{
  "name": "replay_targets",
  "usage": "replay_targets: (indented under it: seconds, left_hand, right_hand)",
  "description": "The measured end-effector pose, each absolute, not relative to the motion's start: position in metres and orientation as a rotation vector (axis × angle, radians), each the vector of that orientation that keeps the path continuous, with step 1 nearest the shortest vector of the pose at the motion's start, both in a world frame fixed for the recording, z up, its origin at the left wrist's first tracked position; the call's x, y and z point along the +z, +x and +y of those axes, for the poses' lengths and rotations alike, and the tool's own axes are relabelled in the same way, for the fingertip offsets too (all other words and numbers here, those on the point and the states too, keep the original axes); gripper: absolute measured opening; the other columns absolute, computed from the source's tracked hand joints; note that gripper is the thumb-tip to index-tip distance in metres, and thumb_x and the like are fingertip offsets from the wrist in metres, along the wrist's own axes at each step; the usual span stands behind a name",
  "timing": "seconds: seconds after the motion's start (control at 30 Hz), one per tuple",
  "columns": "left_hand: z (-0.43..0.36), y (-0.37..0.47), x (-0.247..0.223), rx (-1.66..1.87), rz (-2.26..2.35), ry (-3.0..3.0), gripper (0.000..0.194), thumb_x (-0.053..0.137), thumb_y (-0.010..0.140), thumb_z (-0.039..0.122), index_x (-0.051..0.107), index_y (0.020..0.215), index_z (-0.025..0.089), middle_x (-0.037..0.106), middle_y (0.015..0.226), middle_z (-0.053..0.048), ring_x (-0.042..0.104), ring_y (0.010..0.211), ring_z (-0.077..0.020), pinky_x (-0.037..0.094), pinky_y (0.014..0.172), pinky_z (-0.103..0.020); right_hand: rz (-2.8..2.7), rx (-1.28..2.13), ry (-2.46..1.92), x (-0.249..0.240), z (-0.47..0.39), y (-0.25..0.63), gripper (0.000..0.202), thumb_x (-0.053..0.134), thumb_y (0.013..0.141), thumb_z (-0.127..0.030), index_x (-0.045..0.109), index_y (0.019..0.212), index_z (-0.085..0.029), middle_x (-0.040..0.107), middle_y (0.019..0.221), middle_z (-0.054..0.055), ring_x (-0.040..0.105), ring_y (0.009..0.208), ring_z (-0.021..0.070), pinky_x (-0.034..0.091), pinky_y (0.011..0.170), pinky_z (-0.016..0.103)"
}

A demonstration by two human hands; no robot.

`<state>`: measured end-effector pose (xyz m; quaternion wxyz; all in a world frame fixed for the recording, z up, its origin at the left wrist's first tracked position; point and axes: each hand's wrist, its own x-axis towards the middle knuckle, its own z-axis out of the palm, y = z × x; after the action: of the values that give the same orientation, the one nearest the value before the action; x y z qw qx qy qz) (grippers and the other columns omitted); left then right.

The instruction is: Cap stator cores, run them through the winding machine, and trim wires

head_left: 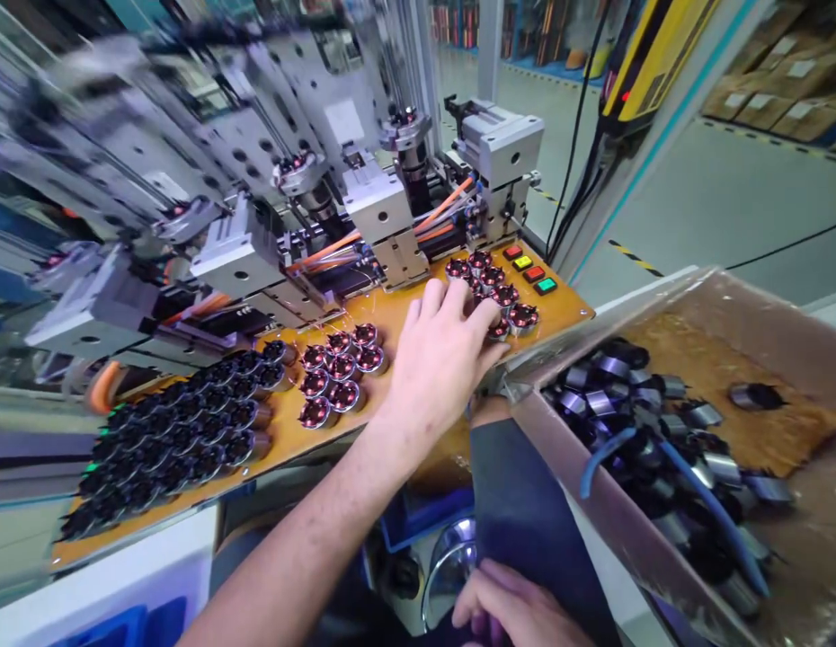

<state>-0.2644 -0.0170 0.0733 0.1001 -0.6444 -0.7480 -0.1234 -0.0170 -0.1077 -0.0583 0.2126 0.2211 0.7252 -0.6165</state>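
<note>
My left hand (441,346) reaches across the orange worktop (404,314). Its fingers curl down around the near left side of a group of copper-wound motor stators (504,295), and the fingertips are partly hidden. Left of that hand stands a second cluster of copper-wound stators (342,367), upright with black prongs on top. Farther left, many black-topped stators without visible copper (189,422) stand in tight rows. My right hand (519,611) is low over my lap, fingers curled in; whatever they may hold is hidden.
Behind the worktop stands a machine with several grey metal blocks (381,211) and spindles. Coloured buttons (534,274) sit at the worktop's right end. A plastic-lined box (573,490) at right holds loose stators and a blue strap (715,512). A blue bin (428,521) is below.
</note>
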Motion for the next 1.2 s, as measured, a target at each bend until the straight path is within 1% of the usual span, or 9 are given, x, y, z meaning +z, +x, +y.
replay_targets:
  seconds: [0.17,0.3,0.37,0.57,0.67,0.87,0.97,1.1,1.2]
  left_hand:
    - [-0.047,-0.259,0.072,-0.855,-2.192,-1.952,0.008,0.080,0.107,0.024,0.072,0.108,0.024,0.078,0.122,-0.007,0.074,0.111,-0.0278,0.062,0.093,-0.042]
    - [-0.114,-0.235,0.081,-1.805,-2.336,-1.780,0.035,0.088,0.096,0.013,0.067,0.120,0.026,0.085,0.120,-0.002,0.084,0.095,-0.0176,0.065,0.073,-0.026]
    - [-0.149,-0.222,0.081,-1.973,-2.393,-1.677,0.043,0.093,0.088,0.007,0.074,0.121,0.027,0.087,0.123,-0.004,0.086,0.100,-0.0188,0.065,0.073,-0.024]
    - [-0.235,-0.200,0.069,-2.043,-2.432,-1.620,0.055,0.102,0.080,0.005,0.086,0.127,0.031,0.088,0.128,-0.004,0.083,0.121,-0.0224,0.068,0.100,-0.029]
    - [-0.270,-0.198,0.070,-2.003,-2.521,-1.628,0.055,0.099,0.088,0.011,0.084,0.137,0.032,0.086,0.135,-0.005,0.081,0.125,-0.0225,0.065,0.110,-0.031]
    - [-0.317,-0.185,0.075,-2.529,-2.736,-1.359,0.040,0.092,0.099,0.020,0.075,0.134,0.028,0.085,0.117,-0.005,0.083,0.098,-0.0195,0.067,0.089,-0.028]
    - [-0.320,-0.177,0.068,-2.494,-2.546,-1.099,0.052,0.110,0.077,0.021,0.071,0.111,0.025,0.079,0.098,0.001,0.076,0.081,-0.0145,0.063,0.075,-0.024]
    - [-0.316,-0.171,0.056,-2.186,-2.377,-1.087,0.060,0.115,0.068,0.026,0.068,0.105,0.026,0.072,0.092,0.004,0.068,0.080,-0.0137,0.057,0.071,-0.025]
    - [-0.320,-0.168,0.052,-2.029,-2.329,-1.204,0.055,0.111,0.074,0.025,0.070,0.111,0.027,0.073,0.094,0.003,0.070,0.083,-0.0154,0.059,0.074,-0.029]
  right_hand:
    - [2.071,-1.954,0.639,-0.054,-0.108,-0.015,0.018,0.078,0.084,-0.017,0.076,0.099,-0.028,0.074,0.099,-0.001,0.071,0.090,0.0187,0.055,0.084,0.025]
    - [2.330,-2.298,0.920,-0.016,-0.094,-0.011,0.011,0.072,0.104,-0.028,0.075,0.093,-0.027,0.072,0.086,-0.001,0.070,0.081,0.0170,0.056,0.079,0.024]
    - [2.440,-2.405,1.179,0.010,-0.086,-0.013,0.016,0.070,0.111,-0.033,0.079,0.098,-0.030,0.072,0.087,-0.002,0.069,0.080,0.0153,0.056,0.075,0.022]
    - [2.515,-2.517,0.981,0.054,-0.092,-0.038,0.007,0.089,0.100,-0.027,0.089,0.103,-0.033,0.083,0.103,0.000,0.079,0.099,0.0171,0.063,0.088,0.023]
    - [2.480,-2.395,0.864,0.055,-0.106,-0.045,0.008,0.086,0.101,-0.023,0.085,0.096,-0.029,0.083,0.092,-0.002,0.080,0.083,0.0158,0.064,0.077,0.023]
    - [3.199,-1.741,0.898,0.047,-0.097,-0.047,0.011,0.087,0.102,-0.021,0.085,0.097,-0.031,0.084,0.090,-0.002,0.079,0.079,0.0173,0.064,0.078,0.030]
    - [2.992,-2.084,1.101,0.051,-0.104,-0.052,0.005,0.087,0.104,-0.026,0.085,0.106,-0.030,0.084,0.097,0.000,0.079,0.081,0.0165,0.066,0.077,0.029]
    - [2.397,-2.553,0.761,0.056,-0.144,-0.057,0.041,0.101,0.091,-0.030,0.086,0.129,-0.033,0.082,0.102,0.000,0.078,0.090,0.0175,0.068,0.085,0.031]
    - [2.108,-2.712,0.668,0.050,-0.164,-0.056,0.010,0.092,0.101,-0.028,0.090,0.109,-0.032,0.080,0.096,0.000,0.076,0.088,0.0167,0.065,0.080,0.030]
